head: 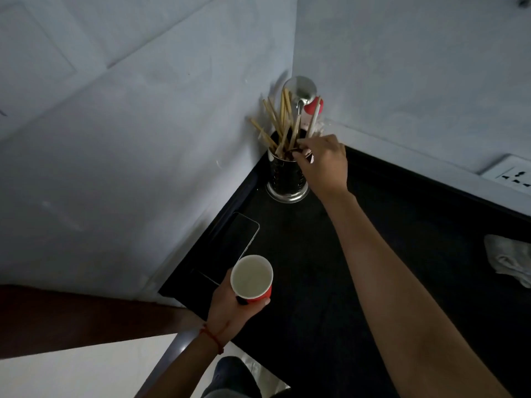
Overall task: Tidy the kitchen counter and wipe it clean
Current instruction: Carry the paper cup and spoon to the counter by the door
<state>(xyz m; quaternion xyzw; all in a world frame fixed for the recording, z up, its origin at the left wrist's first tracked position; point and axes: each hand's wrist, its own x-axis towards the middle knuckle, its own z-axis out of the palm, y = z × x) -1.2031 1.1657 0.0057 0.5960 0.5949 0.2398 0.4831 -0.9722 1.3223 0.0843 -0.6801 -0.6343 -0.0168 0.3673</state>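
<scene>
A perforated metal utensil holder (284,179) stands in the far corner of the black counter (316,268). It holds several wooden chopsticks (273,122), a steel ladle (301,87) and a red-tipped utensil (313,106). My right hand (324,165) reaches over the holder's rim, fingers pinched around something dark at the rim among the chopsticks; what it is I cannot make out. My left hand (230,305) holds an empty red paper cup (252,280) with a white inside, upright above the counter's near left edge.
A dark phone (230,248) lies flat along the left wall, just beyond the cup. A crumpled white cloth (508,259) sits at the right edge of the counter. A wall socket (511,175) is on the right wall. Pale walls close off the corner.
</scene>
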